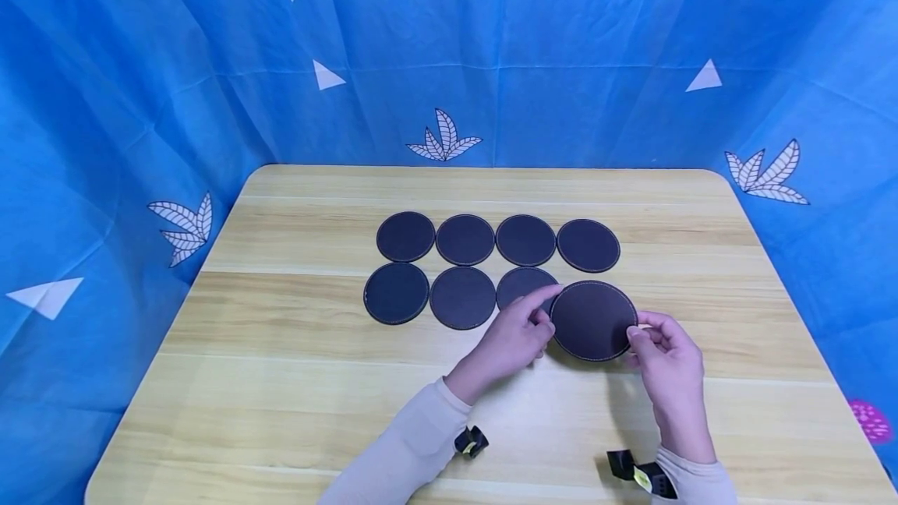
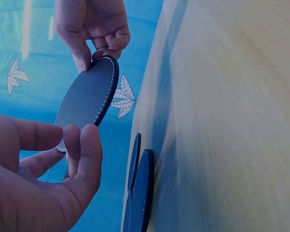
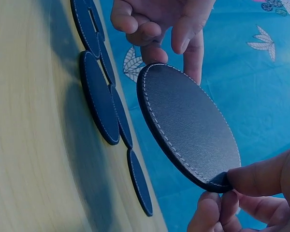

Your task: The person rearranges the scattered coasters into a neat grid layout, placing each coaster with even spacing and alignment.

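A round black coaster with pale stitching round its rim is held above the table, tilted. My right hand pinches its right edge between thumb and fingers, which the right wrist view shows closely on the coaster. At the opposite edge is my left hand, its index finger extended and its fingertips at the rim without a clear grip. In the left wrist view the left hand is near the lower end of the coaster.
Several matching coasters lie flat in two rows on the wooden table, including a far-row coaster and a near-row coaster. The held coaster and left hand partly cover another coaster. A blue patterned curtain surrounds the table.
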The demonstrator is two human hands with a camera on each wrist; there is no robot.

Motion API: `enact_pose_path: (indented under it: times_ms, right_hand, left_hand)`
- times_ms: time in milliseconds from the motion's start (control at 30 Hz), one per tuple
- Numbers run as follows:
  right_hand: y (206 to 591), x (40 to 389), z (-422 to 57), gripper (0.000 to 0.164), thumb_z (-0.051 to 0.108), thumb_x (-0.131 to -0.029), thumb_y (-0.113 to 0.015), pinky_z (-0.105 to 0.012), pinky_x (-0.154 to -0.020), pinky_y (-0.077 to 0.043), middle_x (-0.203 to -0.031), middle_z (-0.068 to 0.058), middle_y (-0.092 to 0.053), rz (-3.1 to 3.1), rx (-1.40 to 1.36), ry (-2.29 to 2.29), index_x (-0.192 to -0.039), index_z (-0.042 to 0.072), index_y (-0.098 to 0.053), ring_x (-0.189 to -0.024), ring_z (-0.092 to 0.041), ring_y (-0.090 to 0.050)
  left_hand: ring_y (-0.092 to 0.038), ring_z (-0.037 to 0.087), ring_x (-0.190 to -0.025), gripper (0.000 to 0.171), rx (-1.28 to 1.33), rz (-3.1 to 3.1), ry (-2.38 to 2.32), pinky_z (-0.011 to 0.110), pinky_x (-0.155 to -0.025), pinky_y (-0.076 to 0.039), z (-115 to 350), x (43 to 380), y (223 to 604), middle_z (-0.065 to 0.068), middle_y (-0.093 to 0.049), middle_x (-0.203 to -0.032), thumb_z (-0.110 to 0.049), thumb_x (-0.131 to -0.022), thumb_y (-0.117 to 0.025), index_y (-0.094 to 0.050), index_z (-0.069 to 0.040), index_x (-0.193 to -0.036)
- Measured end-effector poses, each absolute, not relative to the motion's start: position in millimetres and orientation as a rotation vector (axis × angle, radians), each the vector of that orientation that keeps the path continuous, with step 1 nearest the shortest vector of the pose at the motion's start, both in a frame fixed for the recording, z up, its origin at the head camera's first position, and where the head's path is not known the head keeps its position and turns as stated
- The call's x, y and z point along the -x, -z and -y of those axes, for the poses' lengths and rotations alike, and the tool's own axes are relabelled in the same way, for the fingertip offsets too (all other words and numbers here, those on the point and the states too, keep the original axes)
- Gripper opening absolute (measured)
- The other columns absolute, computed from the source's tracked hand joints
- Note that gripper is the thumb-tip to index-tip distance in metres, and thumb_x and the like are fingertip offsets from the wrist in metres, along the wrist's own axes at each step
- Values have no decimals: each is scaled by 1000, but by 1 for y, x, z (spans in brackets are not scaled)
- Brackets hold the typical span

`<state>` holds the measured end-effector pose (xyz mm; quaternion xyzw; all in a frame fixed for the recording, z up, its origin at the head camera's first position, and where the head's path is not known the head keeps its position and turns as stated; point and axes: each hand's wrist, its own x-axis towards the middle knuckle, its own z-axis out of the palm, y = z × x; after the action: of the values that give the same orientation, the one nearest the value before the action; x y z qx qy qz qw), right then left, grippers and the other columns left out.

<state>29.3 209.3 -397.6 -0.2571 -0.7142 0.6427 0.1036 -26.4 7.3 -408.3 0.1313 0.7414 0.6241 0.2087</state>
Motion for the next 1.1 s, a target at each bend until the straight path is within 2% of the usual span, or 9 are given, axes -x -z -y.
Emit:
enact_pose_path:
  times_ms: [167, 400, 567, 800, 967, 1100]
  right_hand:
    - [397, -29, -210, 14, -10, -92, -62, -21, -52, -53, -71, 0, -61, 2122, 762, -1871, -104, -4, -67, -58, -11, -59]
    - [398, -28, -212, 15, -10, -93, -62, -20, -52, -52, -71, 0, -61, 2129, 759, -1847, -105, -2, -68, -60, -10, -59]
    - [398, -27, -215, 16, -9, -93, -63, -20, -52, -51, -70, 1, -61, 2158, 759, -1836, -105, 0, -68, -60, -10, -58]
    - [397, -29, -219, 17, -6, -96, -61, -22, -46, -48, -67, -3, -60, 2132, 710, -1955, -106, 6, -66, -54, -13, -57]
    - [396, -30, -221, 17, -5, -98, -59, -22, -45, -49, -69, -2, -60, 2080, 689, -2035, -106, 9, -66, -55, -14, -59]
    - [395, -30, -224, 18, -4, -99, -57, -23, -44, -49, -72, -3, -60, 2029, 668, -2105, -108, 9, -65, -57, -14, -60]
  left_hand:
    - [-60, 24, -57, 59, -377, -2079, -1727, 25, -45, -48, -9, 27, 408, -2, -57, -86, 3, -96, -55, -51, -20, -150]
    - [-58, 11, -55, 61, -365, -2107, -1700, 27, -47, -51, -12, 27, 407, -3, -57, -87, 1, -97, -55, -52, -29, -149]
    - [-57, 11, -54, 60, -374, -2120, -1687, 27, -47, -50, -13, 28, 409, -3, -57, -85, 0, -97, -55, -51, -29, -150]
    - [-60, 23, -55, 69, -360, -2078, -1706, 25, -45, -46, -15, 29, 408, -2, -55, -81, -3, -97, -57, -46, -47, -149]
    - [-60, 21, -56, 70, -347, -2071, -1697, 24, -43, -44, -17, 29, 408, -2, -55, -82, -6, -97, -60, -44, -52, -148]
    - [-61, 19, -57, 70, -373, -2046, -1706, 25, -43, -44, -20, 30, 409, -1, -54, -79, -8, -98, -61, -41, -52, -149]
